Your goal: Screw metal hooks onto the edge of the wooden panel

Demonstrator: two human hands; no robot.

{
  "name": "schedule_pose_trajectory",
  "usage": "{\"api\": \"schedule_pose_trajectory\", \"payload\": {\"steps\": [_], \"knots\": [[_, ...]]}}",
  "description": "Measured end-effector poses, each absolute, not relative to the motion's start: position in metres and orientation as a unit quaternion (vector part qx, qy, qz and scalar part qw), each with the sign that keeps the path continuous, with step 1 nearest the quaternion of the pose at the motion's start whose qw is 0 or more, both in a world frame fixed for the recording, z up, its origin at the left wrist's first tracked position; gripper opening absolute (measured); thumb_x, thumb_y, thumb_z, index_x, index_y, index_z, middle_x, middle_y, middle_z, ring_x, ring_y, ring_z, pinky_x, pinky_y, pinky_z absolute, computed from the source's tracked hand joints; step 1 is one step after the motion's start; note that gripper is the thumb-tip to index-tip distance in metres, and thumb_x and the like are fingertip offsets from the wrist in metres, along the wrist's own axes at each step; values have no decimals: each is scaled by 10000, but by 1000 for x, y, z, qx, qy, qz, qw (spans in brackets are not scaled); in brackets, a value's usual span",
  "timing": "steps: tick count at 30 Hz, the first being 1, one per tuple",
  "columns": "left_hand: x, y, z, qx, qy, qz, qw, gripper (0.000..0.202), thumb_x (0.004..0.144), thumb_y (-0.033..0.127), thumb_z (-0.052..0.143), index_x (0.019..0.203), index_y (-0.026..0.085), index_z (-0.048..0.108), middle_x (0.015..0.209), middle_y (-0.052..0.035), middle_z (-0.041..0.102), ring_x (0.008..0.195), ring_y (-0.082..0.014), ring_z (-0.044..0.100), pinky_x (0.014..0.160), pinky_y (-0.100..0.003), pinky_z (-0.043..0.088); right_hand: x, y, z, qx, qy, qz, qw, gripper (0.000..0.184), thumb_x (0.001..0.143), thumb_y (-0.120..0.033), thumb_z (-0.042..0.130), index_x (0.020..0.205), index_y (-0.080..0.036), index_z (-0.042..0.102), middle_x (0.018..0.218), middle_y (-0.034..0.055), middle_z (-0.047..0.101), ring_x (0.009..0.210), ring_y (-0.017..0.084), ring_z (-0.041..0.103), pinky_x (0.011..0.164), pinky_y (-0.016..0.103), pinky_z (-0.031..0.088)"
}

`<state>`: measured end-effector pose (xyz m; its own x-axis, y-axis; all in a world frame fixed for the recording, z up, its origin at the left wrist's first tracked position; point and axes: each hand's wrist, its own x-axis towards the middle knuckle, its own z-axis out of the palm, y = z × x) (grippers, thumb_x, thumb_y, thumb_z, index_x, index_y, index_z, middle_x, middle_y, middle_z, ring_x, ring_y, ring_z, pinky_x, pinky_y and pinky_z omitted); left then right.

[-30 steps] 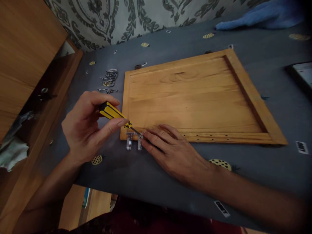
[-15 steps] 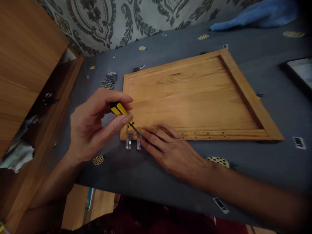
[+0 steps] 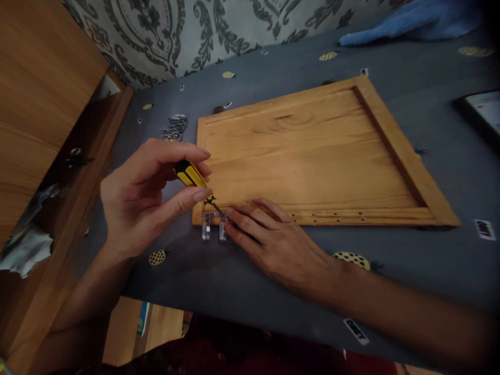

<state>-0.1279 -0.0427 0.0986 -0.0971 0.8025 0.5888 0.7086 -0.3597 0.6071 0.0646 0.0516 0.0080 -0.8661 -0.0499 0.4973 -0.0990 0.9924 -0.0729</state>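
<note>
A framed wooden panel lies flat on a grey cloth-covered table. A metal double hook sits at the panel's near left corner, hanging over its edge. My left hand is closed round a yellow and black screwdriver, whose tip rests on the hook's plate. My right hand lies flat beside the hook, fingers stretched out, fingertips touching the hook and the panel's edge. A row of small holes runs along the panel's near rail.
A heap of several more metal hooks lies left of the panel's far corner. A blue cloth is at the back right, a dark tablet at the right edge. A wooden cabinet stands at the left.
My left hand has shifted right and turned the screwdriver more upright, then stayed there. The right hand and the hook have held their place.
</note>
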Motion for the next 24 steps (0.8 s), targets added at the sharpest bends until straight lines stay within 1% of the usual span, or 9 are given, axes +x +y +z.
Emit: {"api": "schedule_pose_trajectory", "payload": {"steps": [3, 6, 8, 10, 13, 16, 18, 21, 24], "knots": [[-129, -40, 95, 688, 548, 476, -23, 403, 740, 143, 778, 1114, 280, 714, 894, -25, 700, 765, -187, 663, 639, -315, 565, 65, 52, 7, 42, -964, 52, 257, 305, 964, -110, 442, 1166, -93, 670, 1227, 131, 676, 1152, 260, 583, 1004, 465, 477], [-129, -40, 94, 677, 560, 476, -45, 444, 724, 126, 794, 1131, 280, 709, 962, -21, 718, 778, -174, 676, 655, -290, 577, 65, 52, 7, 41, -962, 58, 263, 304, 960, -104, 443, 1163, -83, 668, 1227, 135, 674, 1147, 269, 585, 1002, 463, 478], [-129, -42, 97, 667, 567, 483, -16, 483, 710, 127, 808, 1157, 272, 693, 1029, -26, 701, 772, -176, 700, 632, -282, 599, 64, 52, 7, 42, -963, 59, 261, 307, 963, -103, 435, 1164, -88, 667, 1223, 128, 675, 1145, 269, 586, 1001, 463, 478], [-129, -44, 100, 663, 566, 488, 25, 471, 723, 130, 800, 1160, 262, 685, 1029, -29, 686, 770, -189, 719, 629, -292, 626, 64, 52, 7, 45, -963, 59, 259, 308, 965, -104, 432, 1167, -82, 663, 1217, 129, 676, 1137, 274, 587, 997, 471, 479], [-128, -47, 104, 658, 571, 481, 97, 431, 759, 112, 767, 1152, 265, 680, 958, -8, 713, 827, -200, 733, 704, -315, 661, 64, 52, 6, 48, -962, 62, 260, 300, 960, -107, 446, 1171, -67, 657, 1209, 138, 674, 1130, 284, 585, 1001, 490, 472], [-125, -48, 105, 627, 578, 492, 176, 405, 794, 80, 715, 1142, 281, 668, 995, 20, 734, 861, -191, 734, 777, -342, 666, 64, 52, 7, 47, -963, 65, 258, 292, 959, -110, 456, 1167, -75, 659, 1209, 136, 673, 1137, 279, 579, 1009, 490, 465], [-122, -47, 102, 606, 574, 507, 218, 336, 841, 98, 655, 1134, 261, 661, 1002, 4, 722, 867, -191, 723, 807, -368, 651, 64, 52, 7, 44, -963, 64, 256, 295, 964, -108, 448, 1166, -85, 661, 1208, 130, 674, 1138, 270, 579, 1007, 484, 467], [-114, -41, 97, 568, 550, 553, 263, 232, 891, 154, 593, 1101, 236, 647, 851, 1, 638, 765, -144, 647, 798, -365, 607, 64, 52, 7, 40, -963, 64, 258, 298, 972, -116, 441, 1164, -102, 668, 1199, 113, 682, 1141, 258, 577, 1010, 469, 467], [-105, -30, 94, 512, 499, 623, 317, 126, 844, 210, 680, 966, 206, 649, 657, 36, 480, 586, -97, 481, 638, -288, 519, 64, 52, 6, 41, -963, 64, 258, 293, 973, -129, 450, 1163, -113, 672, 1205, 110, 682, 1141, 250, 574, 1013, 463, 462]]}}
